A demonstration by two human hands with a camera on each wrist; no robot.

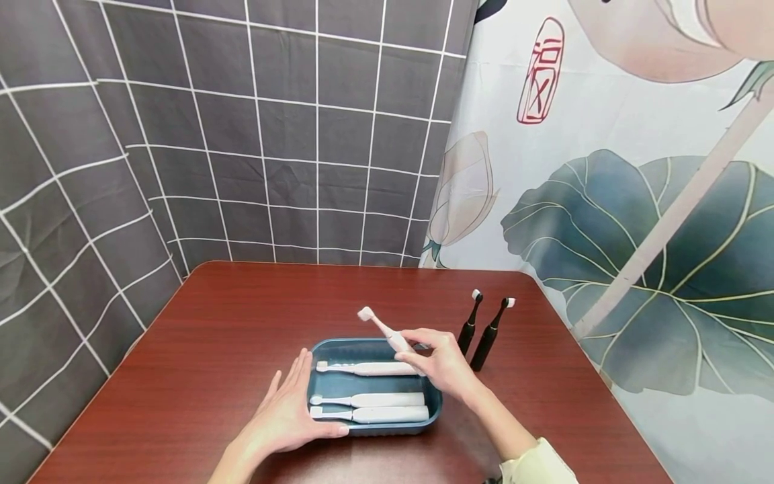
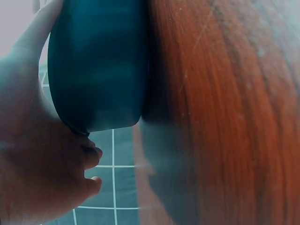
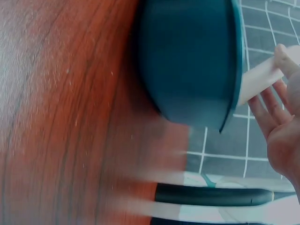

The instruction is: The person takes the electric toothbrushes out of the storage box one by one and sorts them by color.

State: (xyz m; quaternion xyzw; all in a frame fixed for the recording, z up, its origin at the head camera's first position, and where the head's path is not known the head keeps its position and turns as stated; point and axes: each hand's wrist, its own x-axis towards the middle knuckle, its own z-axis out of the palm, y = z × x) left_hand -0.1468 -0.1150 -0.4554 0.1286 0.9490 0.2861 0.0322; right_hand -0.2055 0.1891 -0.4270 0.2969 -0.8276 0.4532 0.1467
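R hand (image 1: 444, 366) pinches white e-toothbrush (image 1: 396, 340) over R half of blue tray (image 1: 363, 384), long axis slanted, head up & far-L, vs. three white brushes (image 1: 392, 415) lying L-R inside. L hand (image 1: 284, 411) spread wide, touching tray's L end.

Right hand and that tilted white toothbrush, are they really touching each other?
Touching. The head view shows it: the thumb and fingers of the right hand pinch the tilted white toothbrush by its handle.
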